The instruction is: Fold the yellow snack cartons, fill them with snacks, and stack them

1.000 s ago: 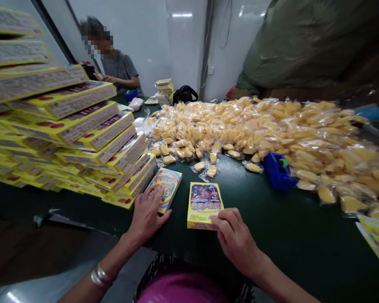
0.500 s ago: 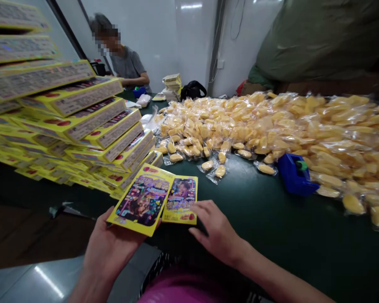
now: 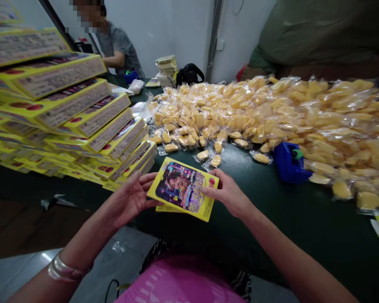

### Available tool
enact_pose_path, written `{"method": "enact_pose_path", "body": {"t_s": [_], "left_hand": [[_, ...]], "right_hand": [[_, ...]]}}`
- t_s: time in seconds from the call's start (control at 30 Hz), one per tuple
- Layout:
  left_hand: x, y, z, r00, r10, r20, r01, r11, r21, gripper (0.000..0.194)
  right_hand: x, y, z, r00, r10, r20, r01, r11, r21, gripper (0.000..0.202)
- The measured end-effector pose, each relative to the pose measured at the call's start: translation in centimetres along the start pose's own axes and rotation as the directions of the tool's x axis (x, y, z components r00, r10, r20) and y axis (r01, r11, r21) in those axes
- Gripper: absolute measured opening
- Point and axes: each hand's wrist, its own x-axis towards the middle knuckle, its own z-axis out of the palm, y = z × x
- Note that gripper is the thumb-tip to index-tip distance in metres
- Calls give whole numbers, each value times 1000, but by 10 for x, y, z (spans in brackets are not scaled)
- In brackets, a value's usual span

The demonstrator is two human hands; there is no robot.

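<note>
A yellow printed card or flat box (image 3: 185,189) with a shiny picture is held tilted above the dark green table (image 3: 240,193). My right hand (image 3: 229,192) pinches its right end, thumb on top. At its left end, my left hand (image 3: 131,200) has its fingers apart, some of them reaching to or under the edge; whether they touch it is hard to tell. Part of a second yellow piece (image 3: 169,208) shows beneath the first.
Stacked yellow boxes (image 3: 72,105) rise on the left. Wrapped yellow pieces (image 3: 271,109) are heaped across the back and right, beside a blue tape dispenser (image 3: 290,164). A person (image 3: 118,48) sits at the far left, near a black bag (image 3: 189,75).
The larger yellow piece has turned and moved right, over the smaller one. My right hand has taken its right end, and my left hand no longer supports it from below. The view has shifted.
</note>
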Motion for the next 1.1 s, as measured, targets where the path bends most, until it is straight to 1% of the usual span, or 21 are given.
{"method": "enact_pose_path", "body": {"t_s": [0.03,0.1,0.13,0.23,0.3,0.37,0.43,0.5,0.53,0.6,0.67,0.73,0.8,0.83,0.9,0.93,0.97,1.0,1.03,1.07,1.1], "left_hand": [[6,1,3,996,86,-41,-85,996,16,47],[21,3,11,962,252,-109,-242,965,96,43],[30,5,16,945,308,-109,-289,944,157,43],[50,13,22,917,395,-57,-348,862,368,45],[51,14,15,887,455,-83,-353,783,512,48],[38,7,0,841,519,-152,-336,721,606,48],[15,-7,-17,810,541,-227,-314,726,612,45],[-13,-26,-28,777,557,-293,-315,747,585,40],[-26,-35,-29,777,552,-305,-314,758,572,38],[-45,-51,-26,809,523,-268,-320,775,544,35],[-52,-61,-18,830,520,-204,-349,768,537,32],[-45,-67,-12,822,555,-124,-389,708,590,30],[-28,-69,-11,771,637,-30,-437,562,702,29],[-18,-68,-13,727,687,19,-459,466,757,29],[0,-64,-18,614,785,85,-488,292,823,29],[5,-62,-21,571,816,93,-496,252,831,29],[7,-60,-23,551,831,81,-502,252,827,30],[4,-58,-24,554,831,49,-506,290,812,31],[-1,-57,-24,582,813,0,-505,362,784,32],[-8,-57,-23,636,770,-54,-497,462,735,31],[-16,-58,-21,704,702,-112,-468,576,670,30]], "right_hand": [[-6,8,3,998,64,-15,-64,998,26,44],[-15,21,13,986,163,38,-165,984,62,46],[-17,25,18,981,183,68,-187,980,68,46],[-13,25,28,980,182,81,-183,983,-1,44],[-6,22,24,982,172,82,-156,972,-173,41],[0,20,12,988,144,54,-114,922,-370,37],[6,22,-1,996,94,-4,-85,887,-454,33],[14,25,-8,995,89,-40,-97,910,-403,32],[19,26,-7,993,111,-27,-113,930,-351,34],[29,27,2,985,172,34,-159,959,-233,35],[38,26,19,969,223,108,-209,969,-129,35],[45,24,39,952,264,153,-260,964,-47,40],[50,23,59,945,283,163,-288,957,11,44],[52,23,68,947,282,158,-291,956,43,43],[57,23,81,955,265,134,-281,952,118,40],[59,24,87,958,259,121,-277,948,159,40],[61,25,91,960,259,105,-276,941,196,41],[64,26,94,961,263,92,-277,933,228,42],[66,26,95,960,264,87,-278,927,253,42],[68,25,95,960,261,96,-278,921,272,42],[70,24,93,959,251,128,-278,919,280,40]]}}
